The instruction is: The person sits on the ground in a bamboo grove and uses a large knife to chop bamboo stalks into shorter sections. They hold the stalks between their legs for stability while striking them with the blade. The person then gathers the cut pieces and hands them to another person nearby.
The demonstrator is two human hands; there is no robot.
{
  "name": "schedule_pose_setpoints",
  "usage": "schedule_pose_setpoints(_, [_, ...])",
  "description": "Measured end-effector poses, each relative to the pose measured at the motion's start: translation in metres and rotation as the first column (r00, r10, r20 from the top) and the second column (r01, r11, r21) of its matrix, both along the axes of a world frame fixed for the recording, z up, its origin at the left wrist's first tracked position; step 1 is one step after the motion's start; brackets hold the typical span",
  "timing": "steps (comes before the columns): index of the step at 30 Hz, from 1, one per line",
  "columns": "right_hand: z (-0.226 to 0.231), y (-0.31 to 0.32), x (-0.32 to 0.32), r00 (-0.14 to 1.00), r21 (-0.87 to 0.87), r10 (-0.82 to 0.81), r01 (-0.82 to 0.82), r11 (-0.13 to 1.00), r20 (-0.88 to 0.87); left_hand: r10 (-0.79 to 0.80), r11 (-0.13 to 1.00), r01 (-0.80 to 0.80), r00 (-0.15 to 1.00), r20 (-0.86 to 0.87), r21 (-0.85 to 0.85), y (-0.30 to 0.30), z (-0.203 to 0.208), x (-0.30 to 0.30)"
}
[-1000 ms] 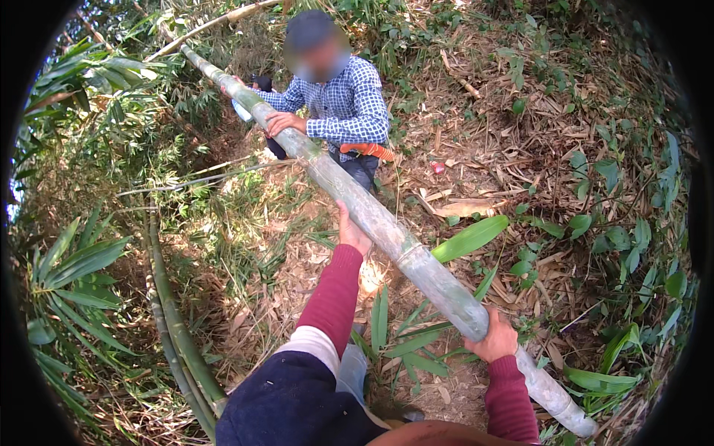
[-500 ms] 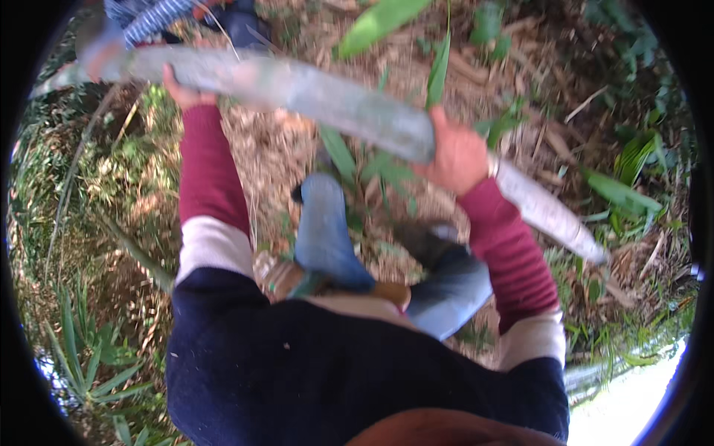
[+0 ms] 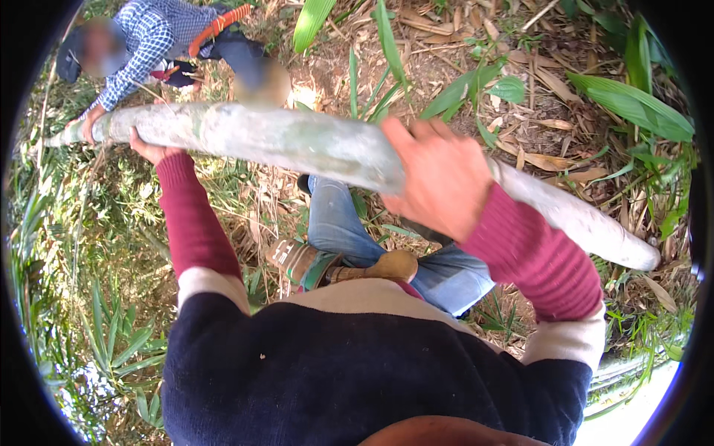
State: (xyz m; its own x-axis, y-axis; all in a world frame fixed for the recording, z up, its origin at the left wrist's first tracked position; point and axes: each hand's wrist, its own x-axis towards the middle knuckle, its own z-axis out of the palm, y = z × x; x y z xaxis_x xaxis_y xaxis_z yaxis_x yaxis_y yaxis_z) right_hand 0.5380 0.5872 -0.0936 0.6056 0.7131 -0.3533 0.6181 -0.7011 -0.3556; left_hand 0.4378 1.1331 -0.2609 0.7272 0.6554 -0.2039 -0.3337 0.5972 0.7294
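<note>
A thick, pale grey-green bamboo pole (image 3: 297,140) crosses the whole view, from the far left to the lower right. My right hand (image 3: 440,177) is wrapped over the top of it, right of the middle. Farther left, my left hand (image 3: 152,149) grips the pole from its near side, with the thumb up against it and the other fingers hidden. Beyond that hand, a co-worker's hand (image 3: 92,123) also touches the pole near its thinner far end. The thicker right end reaches out past my right forearm, low over the leaf litter.
A bending co-worker in a checked shirt (image 3: 152,41) is at the upper left, with an orange sheath-like strip (image 3: 217,30) at the waist. A wooden handle (image 3: 398,264) juts from a holder (image 3: 294,259) at my waist. Dry leaves (image 3: 554,162) and broad green plants (image 3: 632,104) cover the ground.
The pole has come closer and looks larger, its right end shifted right and slightly down. Both hands keep their hold. The co-worker now shows more fully at the upper left.
</note>
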Motion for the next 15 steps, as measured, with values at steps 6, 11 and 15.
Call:
schedule_pose_setpoints(6, [0.112,-0.255,-0.021,0.935,0.101,-0.306,0.292,0.951,0.178,-0.082,0.988,0.077,0.996,-0.037,-0.134,-0.350,0.145,0.094])
schedule_pose_setpoints(11, [0.155,-0.314,-0.025,0.928,-0.280,-0.280,0.344,0.896,0.244,-0.201,0.845,0.169,0.980,-0.008,-0.508,-0.428,0.149,0.057])
schedule_pose_setpoints(15, [0.112,-0.367,-0.101,0.546,0.001,-0.551,0.710,0.704,0.631,-0.186,0.925,0.115,0.969,-0.166,-0.362,-0.480,0.122,0.036])
